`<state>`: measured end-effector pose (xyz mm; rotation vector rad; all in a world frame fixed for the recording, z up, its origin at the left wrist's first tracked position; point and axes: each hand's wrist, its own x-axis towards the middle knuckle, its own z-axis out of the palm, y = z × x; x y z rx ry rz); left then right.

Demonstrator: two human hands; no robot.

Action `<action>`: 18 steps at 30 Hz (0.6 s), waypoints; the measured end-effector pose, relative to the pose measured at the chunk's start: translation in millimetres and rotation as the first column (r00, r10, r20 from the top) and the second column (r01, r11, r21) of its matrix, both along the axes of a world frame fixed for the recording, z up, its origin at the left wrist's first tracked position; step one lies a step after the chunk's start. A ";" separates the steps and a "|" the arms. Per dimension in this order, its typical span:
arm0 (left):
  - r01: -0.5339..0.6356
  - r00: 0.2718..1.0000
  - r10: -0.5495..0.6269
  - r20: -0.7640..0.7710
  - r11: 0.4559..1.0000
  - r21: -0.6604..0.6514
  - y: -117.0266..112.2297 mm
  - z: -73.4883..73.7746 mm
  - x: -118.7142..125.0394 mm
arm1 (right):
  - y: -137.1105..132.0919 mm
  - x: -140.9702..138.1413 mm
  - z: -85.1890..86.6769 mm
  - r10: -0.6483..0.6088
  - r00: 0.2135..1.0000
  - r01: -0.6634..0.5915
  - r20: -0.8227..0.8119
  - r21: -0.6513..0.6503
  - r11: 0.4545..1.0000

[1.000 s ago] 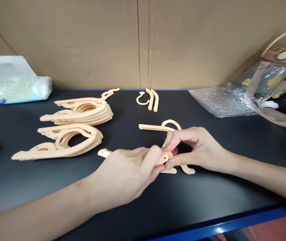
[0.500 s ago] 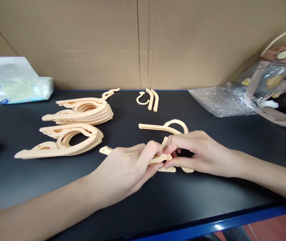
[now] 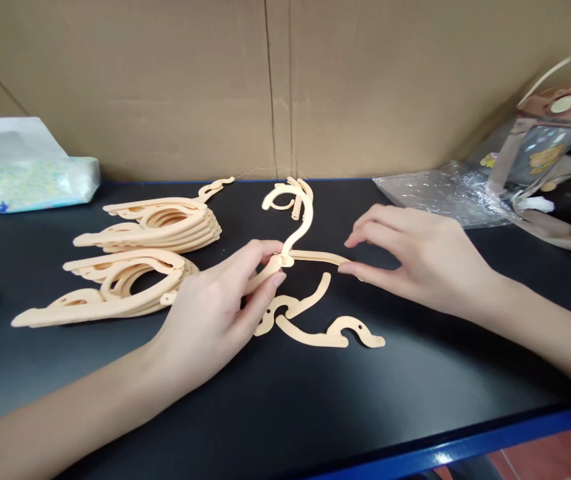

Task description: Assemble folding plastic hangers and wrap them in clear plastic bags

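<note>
My left hand (image 3: pixel 220 293) pinches a cream hanger arm, with its fingertips close to the joint. From that joint a curved hanger hook (image 3: pixel 298 230) stands up, its round end toward the back. A second hanger arm (image 3: pixel 318 256) reaches right from behind the joint; whether it is attached I cannot tell. My right hand (image 3: pixel 403 257) has its fingers apart, the thumb at or just beside the right end of that second arm. Below lie loose curved hanger pieces (image 3: pixel 310 333), one with a hooked end and a small hole, another partly behind my left hand.
Two stacks of folded hangers (image 3: pixel 185 230) sit at left, one behind the other. Further back are a small hook and thin arms (image 3: pixel 295 208). A tissue pack (image 3: pixel 40 177) stands far left; clear plastic wrap (image 3: pixel 425 190) and a strapped bottle (image 3: pixel 540 153) are at right.
The hanger arm in my left hand has moved up and left, its hook now upright in view. My right hand has let go of the joint and drawn away to the right, fingers spread.
</note>
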<state>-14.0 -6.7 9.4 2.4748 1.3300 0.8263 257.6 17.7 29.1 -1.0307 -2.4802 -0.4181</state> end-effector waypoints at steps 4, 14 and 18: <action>-0.003 0.980 0.047 0.195 0.976 -0.216 1.7 0.2 1.7 | 7.2 8.0 -1.8 -0.032 0.973 0.052 0.230 -0.079 0.996; 0.233 0.839 0.117 0.531 0.804 -0.547 -8.7 12.1 11.1 | 24.1 7.3 -2.0 -0.374 0.763 -0.129 -0.527 -0.692 0.710; 0.347 0.771 0.143 0.620 0.723 -0.598 -8.1 17.0 11.6 | 28.1 5.4 -5.4 -0.429 0.572 -0.368 -0.699 -0.686 0.628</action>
